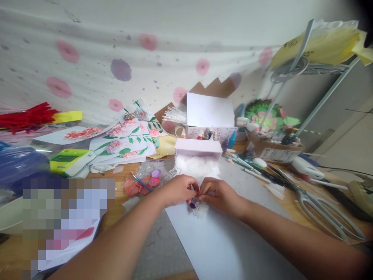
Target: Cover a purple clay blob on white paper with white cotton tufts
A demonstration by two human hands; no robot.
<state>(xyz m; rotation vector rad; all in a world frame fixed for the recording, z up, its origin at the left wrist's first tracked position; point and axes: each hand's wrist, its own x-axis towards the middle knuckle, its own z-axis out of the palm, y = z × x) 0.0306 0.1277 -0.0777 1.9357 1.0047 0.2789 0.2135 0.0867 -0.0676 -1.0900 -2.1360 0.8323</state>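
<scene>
Pretty bright, kinda washed-out shot, honestly. Soft pale glare sits on the white paper sheet (201, 241), with shading toward its right side. Everything's a bit soft, and the hands blur into their surroundings. Edges look stretched, the top right corner goes black, and chunky pixelation covers the lower left.

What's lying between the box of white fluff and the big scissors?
Grey mat, then slim pen-like sticks, lie between the white box and the scissors, as the head view shows.
</scene>
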